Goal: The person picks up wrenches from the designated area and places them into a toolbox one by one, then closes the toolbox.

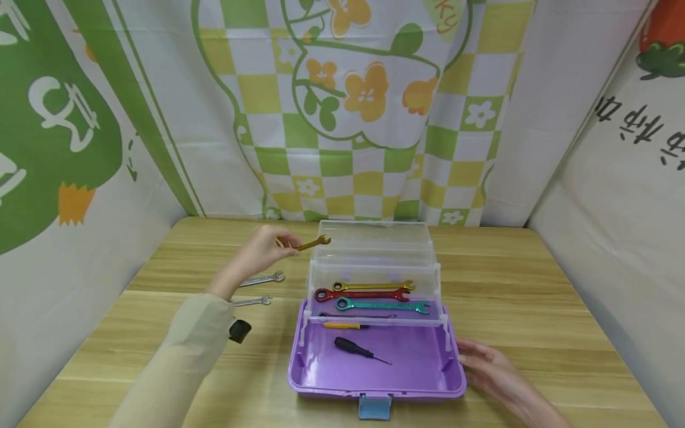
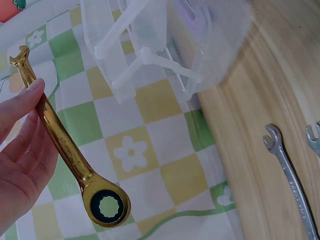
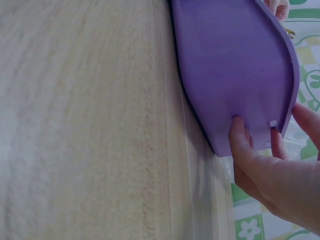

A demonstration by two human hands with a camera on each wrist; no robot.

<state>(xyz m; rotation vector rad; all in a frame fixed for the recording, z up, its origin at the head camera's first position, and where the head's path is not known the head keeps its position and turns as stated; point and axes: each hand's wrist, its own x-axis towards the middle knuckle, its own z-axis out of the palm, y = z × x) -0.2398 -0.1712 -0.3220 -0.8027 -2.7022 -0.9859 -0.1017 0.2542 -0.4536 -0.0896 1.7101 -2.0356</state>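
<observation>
In the head view my left hand (image 1: 270, 245) pinches a gold ratchet wrench (image 1: 314, 243) in the air, left of the raised clear lid and tray. The left wrist view shows this gold wrench's ring end pointing away from the fingers. My right hand (image 1: 495, 374) touches the right outer wall of the purple toolbox (image 1: 455, 386), fingertips against its side. Inside the clear tray (image 1: 428, 276) lie a gold wrench (image 1: 374, 286), a red wrench (image 1: 369, 295) and a green wrench (image 1: 385, 306). A black screwdriver (image 1: 354, 347) and a yellow-handled tool (image 1: 342, 326) lie in the purple base.
Two silver wrenches (image 1: 264, 278) lie on the wooden table (image 1: 530, 309), partly behind the left forearm. A small black object (image 1: 239, 330) shows beside the left sleeve. A blue latch (image 1: 374, 408) hangs at the box's front. A checkered curtain (image 1: 369, 172) stands behind the table.
</observation>
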